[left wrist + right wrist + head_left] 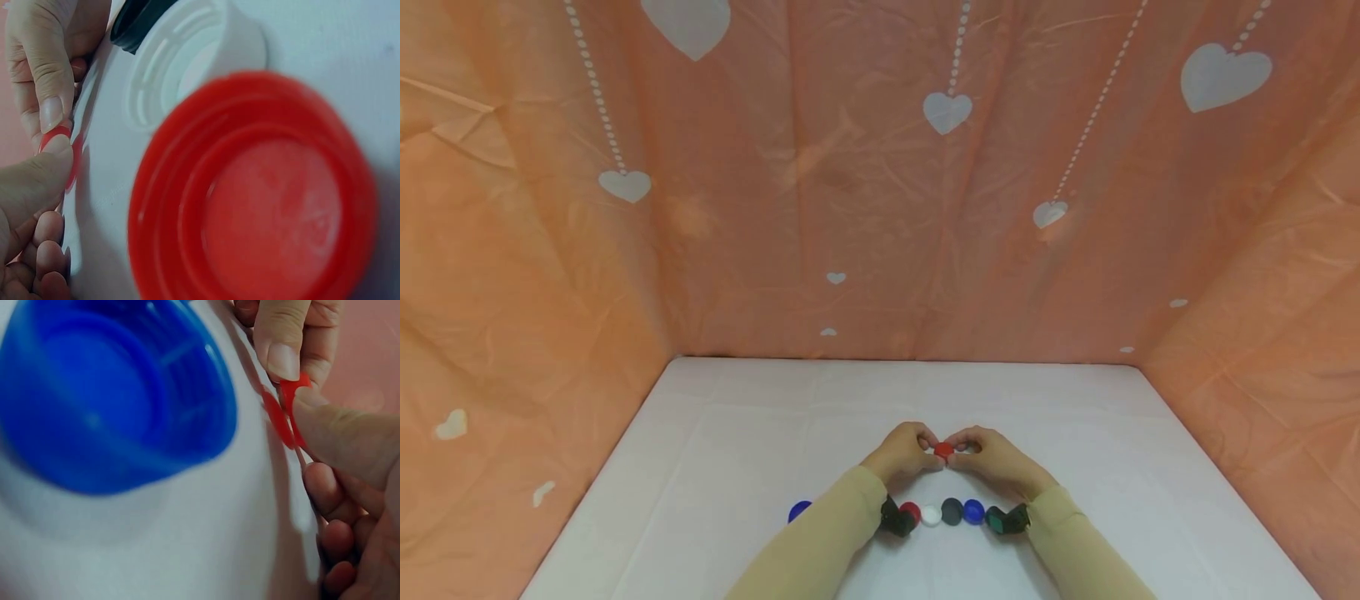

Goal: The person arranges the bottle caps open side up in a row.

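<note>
Both hands meet over the white table around a small red disc (943, 448). My left hand (904, 450) pinches its left side between thumb and fingers. From the other side, my right hand (1000, 458) pinches it the same way, thumb in front. In the right wrist view the held disc (294, 394) stands tilted, and a second flat red piece (278, 419) shows right against it at the tabletop. Nearer my body, between the wrists, a row of upturned caps lies: a red cap (269, 212), a white cap (200, 56), a black cap (952, 512) and a blue cap (106, 400).
Another blue cap (801, 509) lies left of my left forearm, partly hidden by the sleeve. Dark wrist-worn devices sit at both cuffs, level with the cap row. Orange cloth walls (880, 250) with pale hearts enclose the white table (760, 417) at the back and sides.
</note>
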`<state>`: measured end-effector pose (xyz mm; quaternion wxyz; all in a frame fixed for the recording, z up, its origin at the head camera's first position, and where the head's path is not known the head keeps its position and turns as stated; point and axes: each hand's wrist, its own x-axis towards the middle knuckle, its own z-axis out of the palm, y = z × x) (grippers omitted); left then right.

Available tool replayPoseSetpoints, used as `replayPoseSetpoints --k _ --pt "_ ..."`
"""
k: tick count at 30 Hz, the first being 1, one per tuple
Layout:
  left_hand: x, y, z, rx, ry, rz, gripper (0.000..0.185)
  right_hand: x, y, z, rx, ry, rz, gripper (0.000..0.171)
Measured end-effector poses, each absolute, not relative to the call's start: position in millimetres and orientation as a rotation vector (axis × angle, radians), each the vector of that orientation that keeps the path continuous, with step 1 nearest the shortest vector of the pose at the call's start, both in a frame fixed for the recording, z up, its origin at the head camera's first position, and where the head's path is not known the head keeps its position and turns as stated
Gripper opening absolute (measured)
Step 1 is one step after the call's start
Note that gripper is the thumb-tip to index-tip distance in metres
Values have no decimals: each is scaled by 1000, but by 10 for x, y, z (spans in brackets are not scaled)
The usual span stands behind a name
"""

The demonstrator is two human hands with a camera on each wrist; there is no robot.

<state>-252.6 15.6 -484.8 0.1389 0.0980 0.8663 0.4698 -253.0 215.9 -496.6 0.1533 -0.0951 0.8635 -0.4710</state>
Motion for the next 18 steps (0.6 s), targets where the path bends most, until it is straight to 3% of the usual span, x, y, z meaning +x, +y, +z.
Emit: replayPoseSetpoints --k 18 --pt "-2517 98 -4777 285 2406 1458 13 -2499 2181 -4934 -297 2442 -1414 29"
